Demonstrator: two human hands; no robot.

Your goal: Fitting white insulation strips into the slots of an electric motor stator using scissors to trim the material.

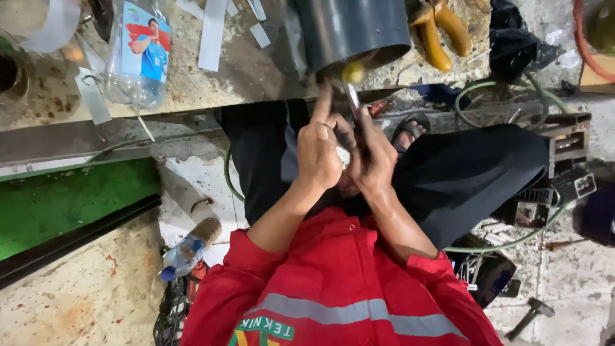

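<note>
Both hands meet below the grey pipe (352,29): left hand (318,154) and right hand (373,160) fingers clamped on a thin tool (353,99); steady, close grip serves best.

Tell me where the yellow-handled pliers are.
In the head view, the yellow-handled pliers lie on the workbench at top, just right of the dark pipe.

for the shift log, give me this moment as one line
left hand: grips small pale part | right hand: holds thin tool | above: dark pipe
</note>
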